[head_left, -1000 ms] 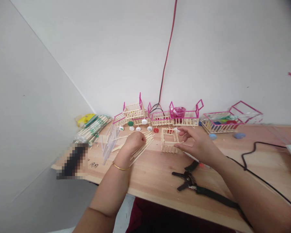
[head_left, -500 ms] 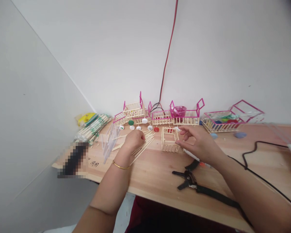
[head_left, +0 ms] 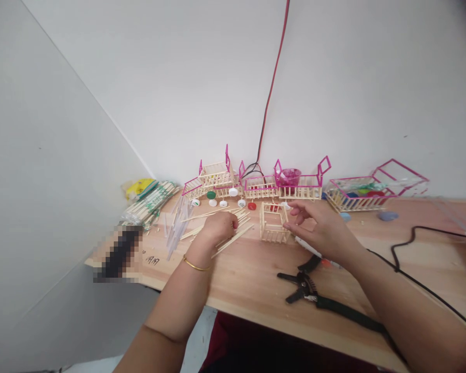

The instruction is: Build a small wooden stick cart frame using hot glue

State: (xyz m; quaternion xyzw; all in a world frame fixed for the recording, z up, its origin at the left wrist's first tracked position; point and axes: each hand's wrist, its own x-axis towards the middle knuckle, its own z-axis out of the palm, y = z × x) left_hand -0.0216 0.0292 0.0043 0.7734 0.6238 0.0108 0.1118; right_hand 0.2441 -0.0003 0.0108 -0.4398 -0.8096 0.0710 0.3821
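My left hand (head_left: pixel 216 228) rests curled on a loose pile of thin wooden sticks (head_left: pixel 233 233) on the wooden table (head_left: pixel 252 274); its fingers are pinched down among the sticks, and what they hold I cannot make out. A gold bangle sits on that wrist. My right hand (head_left: pixel 319 228) hovers just right of a small open box frame of wooden sticks (head_left: pixel 272 223), fingers loosely spread, fingertips close to its right side.
Several stick-and-pink-straw models (head_left: pixel 256 184) and bottle caps (head_left: pixel 225 199) line the wall. Black pliers (head_left: pixel 301 287) lie near the front edge. A black cable (head_left: pixel 415 259) crosses the right side. Bundled sticks (head_left: pixel 149 204) and clear rods (head_left: pixel 176 228) lie left.
The left hand has slid slightly right and toward me over the stick pile. The right hand stays by the box frame, hardly moved.
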